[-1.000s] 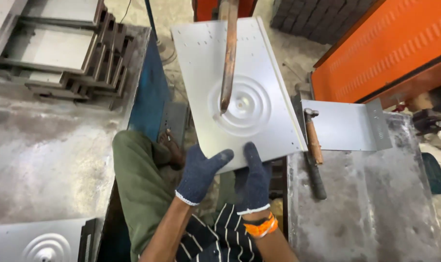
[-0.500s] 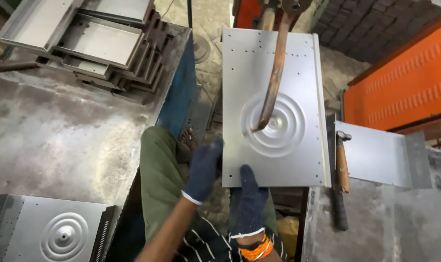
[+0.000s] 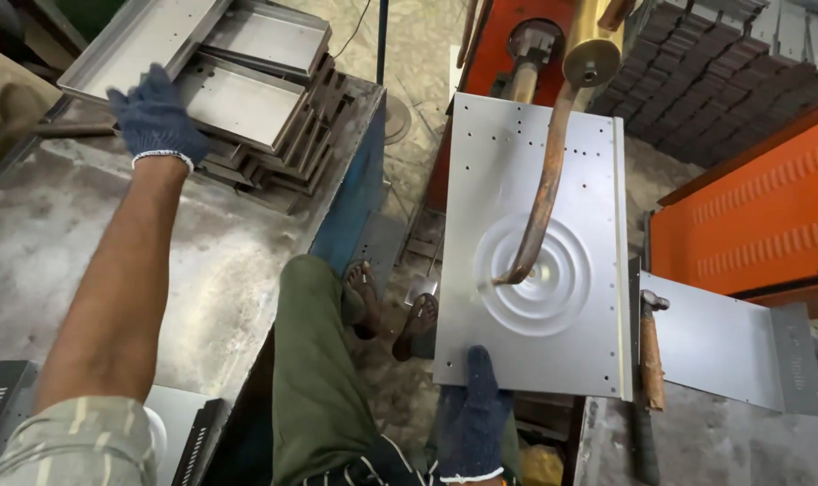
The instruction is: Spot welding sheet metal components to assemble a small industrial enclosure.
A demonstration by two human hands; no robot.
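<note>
We grip the metal panel [image 3: 553,225] at its near edge with the right hand [image 3: 475,416] — the left hand [image 3: 154,117], fingers spread, rests open on the stacked trays [image 3: 247,99].

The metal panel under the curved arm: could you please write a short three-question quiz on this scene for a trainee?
1. True or false: the left hand is on the same metal panel as the right hand.
2. Multiple choice: where does the tip of the curved copper arm meet the panel? A) at a bare corner B) at the pressed concentric rings C) on the folded right edge
3. Which tool lies on the bench just right of the panel?

Key
1. False: the left hand is on the stack of metal trays, the right hand holds the panel's near edge.
2. B
3. A hammer with a wooden handle.
</note>
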